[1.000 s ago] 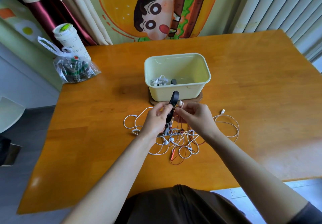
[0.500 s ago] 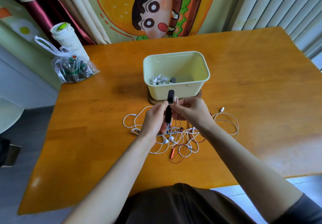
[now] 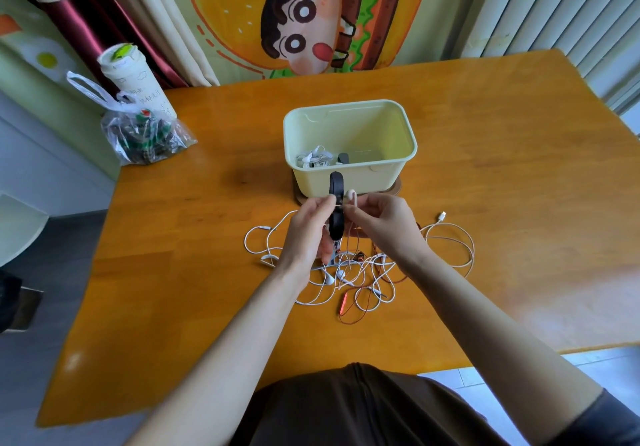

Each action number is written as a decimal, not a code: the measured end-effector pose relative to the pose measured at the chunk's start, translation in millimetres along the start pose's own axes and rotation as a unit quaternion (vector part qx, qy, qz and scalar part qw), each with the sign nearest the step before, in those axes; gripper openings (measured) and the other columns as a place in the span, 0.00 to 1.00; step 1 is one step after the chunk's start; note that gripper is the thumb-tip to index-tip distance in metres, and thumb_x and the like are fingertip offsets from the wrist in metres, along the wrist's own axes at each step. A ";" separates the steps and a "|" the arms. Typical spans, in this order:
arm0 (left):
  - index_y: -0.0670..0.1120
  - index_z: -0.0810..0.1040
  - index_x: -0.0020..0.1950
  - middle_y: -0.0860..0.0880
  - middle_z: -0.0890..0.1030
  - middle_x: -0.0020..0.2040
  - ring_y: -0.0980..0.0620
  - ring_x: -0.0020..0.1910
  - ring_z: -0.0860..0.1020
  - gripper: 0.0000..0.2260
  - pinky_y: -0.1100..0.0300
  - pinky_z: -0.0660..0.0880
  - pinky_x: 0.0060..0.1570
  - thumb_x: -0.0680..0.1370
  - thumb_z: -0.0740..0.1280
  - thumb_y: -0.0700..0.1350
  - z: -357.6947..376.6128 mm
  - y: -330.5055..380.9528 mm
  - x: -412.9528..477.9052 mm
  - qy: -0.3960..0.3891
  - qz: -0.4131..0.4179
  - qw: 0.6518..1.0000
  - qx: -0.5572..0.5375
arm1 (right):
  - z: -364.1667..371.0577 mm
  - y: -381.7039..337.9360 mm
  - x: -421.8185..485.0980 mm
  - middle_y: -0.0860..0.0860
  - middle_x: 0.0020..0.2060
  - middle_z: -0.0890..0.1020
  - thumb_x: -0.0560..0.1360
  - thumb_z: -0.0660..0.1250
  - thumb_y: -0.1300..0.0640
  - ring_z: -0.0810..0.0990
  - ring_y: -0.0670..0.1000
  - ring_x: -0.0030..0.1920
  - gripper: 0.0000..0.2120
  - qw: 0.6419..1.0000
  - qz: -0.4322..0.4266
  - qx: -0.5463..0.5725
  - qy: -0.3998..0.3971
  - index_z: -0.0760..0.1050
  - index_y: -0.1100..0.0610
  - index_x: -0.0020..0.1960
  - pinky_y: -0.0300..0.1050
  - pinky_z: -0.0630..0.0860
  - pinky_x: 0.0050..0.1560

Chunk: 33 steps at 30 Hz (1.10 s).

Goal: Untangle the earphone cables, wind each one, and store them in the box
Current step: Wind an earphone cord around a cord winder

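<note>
Fingers (image 3: 323, 204) of the left hand (image 3: 306, 234) are curled and pinch a black strap (image 3: 336, 185) near its middle. They hold it upright just in front of the box (image 3: 381, 178), so its rounded top overlaps the box's near wall. Just beside them, the right hand (image 3: 384, 227) has its fingers (image 3: 358, 215) drawn together in a pinch on a white earbud (image 3: 351, 193), whose tip pokes up above the fingertips. Both hands hang above the counter (image 3: 519, 168), close to each other and almost touching at the strap.

Below them on the counter lies a tangle of cables (image 3: 360, 272), white and thin red strands crossing over one another. One white loop (image 3: 256, 237) runs out to the left of the left wrist. A wider white loop (image 3: 464, 248) swings out to the right and ends in a small white plug (image 3: 442, 216). A red inline piece (image 3: 343, 305) lies at the near edge of the tangle.

The pale yellow box stands open on a brown base (image 3: 398, 187) at the middle of the counter. A wound white earphone (image 3: 313, 159) and a small dark item (image 3: 343, 158) lie in its near left part.

At the far left corner are a clear plastic bag (image 3: 145, 133) and a white cup (image 3: 133, 78). A cartoon hanging (image 3: 304, 19) and a dark red curtain (image 3: 86, 26) are behind.
</note>
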<state>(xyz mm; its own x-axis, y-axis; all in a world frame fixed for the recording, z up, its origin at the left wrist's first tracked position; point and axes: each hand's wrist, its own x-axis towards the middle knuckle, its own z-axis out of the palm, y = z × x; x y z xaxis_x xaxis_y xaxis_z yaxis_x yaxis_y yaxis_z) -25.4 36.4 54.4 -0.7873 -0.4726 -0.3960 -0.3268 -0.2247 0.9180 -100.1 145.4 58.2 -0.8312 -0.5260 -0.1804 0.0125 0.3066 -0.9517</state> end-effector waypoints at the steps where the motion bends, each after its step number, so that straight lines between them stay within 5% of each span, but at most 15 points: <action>1: 0.48 0.76 0.51 0.43 0.74 0.38 0.55 0.22 0.67 0.09 0.65 0.63 0.19 0.80 0.62 0.52 0.3 0.3 0.4 -0.006 0.002 1.000 0.005 | -0.2 0.2 -0.6 0.56 0.38 0.85 0.76 0.68 0.56 0.84 0.54 0.40 0.08 1.000 -0.002 0.004 0.004 0.80 0.61 0.46 0.55 0.81 0.47; 8: 0.47 0.77 0.55 0.54 0.73 0.30 0.58 0.22 0.60 0.12 0.68 0.57 0.20 0.78 0.65 0.53 -3.7 -3.7 -1.6 -0.007 -0.005 1.000 -0.005 | -1.1 6.0 -3.8 0.57 0.40 0.84 0.76 0.66 0.59 0.84 0.55 0.42 0.05 1.000 -0.016 0.014 0.011 0.80 0.59 0.48 0.56 0.81 0.48; 12: 0.46 0.77 0.47 0.43 0.76 0.44 0.58 0.21 0.61 0.12 0.68 0.57 0.19 0.75 0.68 0.54 -7.1 -2.8 -1.3 0.012 -0.029 0.999 -0.012 | -2.7 9.5 -3.0 0.51 0.45 0.83 0.79 0.62 0.57 0.83 0.49 0.46 0.09 0.995 -0.049 -0.032 0.076 0.80 0.58 0.55 0.53 0.79 0.53; 15: 0.46 0.77 0.45 0.47 0.79 0.40 0.59 0.21 0.62 0.10 0.68 0.57 0.20 0.76 0.67 0.53 -5.6 -1.5 -2.1 0.004 -0.033 0.999 -0.010 | -2.7 7.2 -3.3 0.54 0.49 0.81 0.79 0.60 0.60 0.80 0.49 0.48 0.11 0.992 -0.073 -0.050 0.089 0.79 0.58 0.58 0.47 0.78 0.53; 21: 0.43 0.79 0.50 0.47 0.75 0.37 0.57 0.25 0.65 0.07 0.67 0.61 0.22 0.79 0.66 0.46 -0.6 -3.3 -1.8 -0.025 -0.023 0.999 0.011 | -0.8 0.7 -7.4 0.45 0.37 0.81 0.74 0.68 0.62 0.79 0.40 0.37 0.04 0.987 -0.114 -0.059 0.102 0.79 0.56 0.49 0.32 0.74 0.40; 29: 0.46 0.80 0.47 0.54 0.74 0.29 0.58 0.25 0.65 0.05 0.68 0.61 0.22 0.79 0.65 0.45 0.1 0.1 -4.3 -0.032 -0.021 0.999 0.022 | -1.2 5.1 -8.0 0.48 0.37 0.82 0.73 0.71 0.59 0.81 0.48 0.40 0.02 0.983 -0.126 -0.096 0.096 0.81 0.55 0.45 0.43 0.79 0.44; 33: 0.48 0.80 0.50 0.53 0.72 0.30 0.57 0.27 0.65 0.06 0.67 0.61 0.22 0.80 0.64 0.45 0.3 0.6 -6.3 -0.044 -0.013 0.999 0.025 | -2.6 4.3 -7.8 0.48 0.35 0.81 0.71 0.73 0.58 0.80 0.46 0.35 0.05 0.987 -0.110 -0.070 0.097 0.78 0.57 0.44 0.34 0.76 0.37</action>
<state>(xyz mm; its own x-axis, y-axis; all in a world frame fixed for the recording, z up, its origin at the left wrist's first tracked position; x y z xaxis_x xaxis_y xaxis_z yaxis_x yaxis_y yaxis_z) -20.8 39.6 57.4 -0.8201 -0.3899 -0.4189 -0.3721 -0.1928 0.9079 -95.1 153.0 56.1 -0.8962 -0.4342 0.0913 -0.2463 0.3156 -0.9164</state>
